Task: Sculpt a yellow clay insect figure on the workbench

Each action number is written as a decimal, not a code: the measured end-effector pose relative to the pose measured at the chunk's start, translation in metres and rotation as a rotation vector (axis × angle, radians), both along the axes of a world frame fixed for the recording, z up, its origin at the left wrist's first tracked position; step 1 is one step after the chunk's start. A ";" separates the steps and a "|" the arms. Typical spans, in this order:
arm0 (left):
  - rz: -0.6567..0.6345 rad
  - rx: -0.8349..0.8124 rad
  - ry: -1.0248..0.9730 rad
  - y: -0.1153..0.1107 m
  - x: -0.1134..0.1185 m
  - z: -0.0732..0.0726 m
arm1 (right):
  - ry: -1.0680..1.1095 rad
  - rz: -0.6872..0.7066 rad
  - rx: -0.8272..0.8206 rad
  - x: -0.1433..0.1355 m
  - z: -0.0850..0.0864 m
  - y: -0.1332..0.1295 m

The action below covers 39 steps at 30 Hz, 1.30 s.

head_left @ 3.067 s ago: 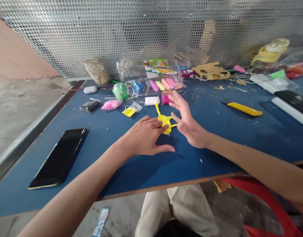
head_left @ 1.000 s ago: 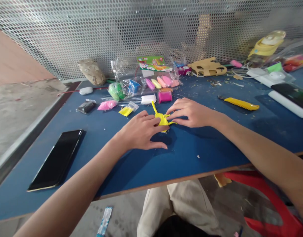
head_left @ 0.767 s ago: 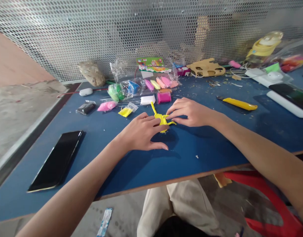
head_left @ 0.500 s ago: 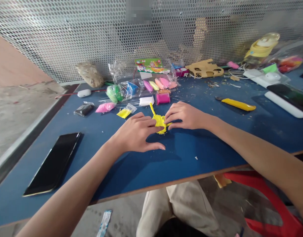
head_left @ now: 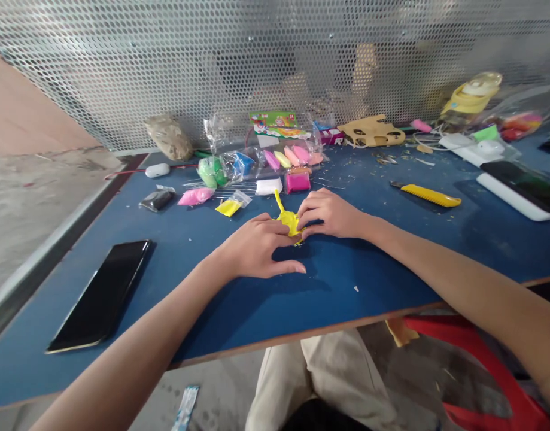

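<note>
A flat yellow clay piece (head_left: pixel 289 220) lies on the blue table (head_left: pixel 337 275), with a thin yellow strip pointing away from me at its top. My left hand (head_left: pixel 261 246) rests against its left and near side, fingers stretched over the edge and thumb held apart. At the right side of the clay, my right hand (head_left: pixel 327 214) has its fingertips pinched together on the edge. Those fingertips hide part of the yellow clay.
Behind the clay are a white packet (head_left: pixel 269 187), a magenta packet (head_left: pixel 298 182) and several other clay packets. A yellow cutter (head_left: pixel 431 196) lies right, a black phone (head_left: pixel 102 296) left. Perforated metal (head_left: pixel 167 66) stands behind.
My right fingers have closed in on the right edge of the clay, covering the small yellow strip there. My left hand still rests on the clay. The view has shifted slightly.
</note>
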<state>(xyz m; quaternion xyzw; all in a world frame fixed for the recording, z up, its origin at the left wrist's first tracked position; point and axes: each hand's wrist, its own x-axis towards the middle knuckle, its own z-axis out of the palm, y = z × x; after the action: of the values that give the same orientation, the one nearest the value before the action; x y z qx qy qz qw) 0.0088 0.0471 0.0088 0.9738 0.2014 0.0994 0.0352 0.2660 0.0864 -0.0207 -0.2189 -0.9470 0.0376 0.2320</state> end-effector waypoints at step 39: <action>-0.005 0.164 -0.029 0.004 -0.010 0.008 | -0.075 0.027 -0.100 0.010 0.018 -0.026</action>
<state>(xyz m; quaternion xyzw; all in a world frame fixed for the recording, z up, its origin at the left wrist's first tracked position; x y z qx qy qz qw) -0.0007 0.0514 0.0166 0.9724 0.1895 0.1293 -0.0413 0.2759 0.0609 -0.0022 -0.2188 -0.9548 0.0796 0.1846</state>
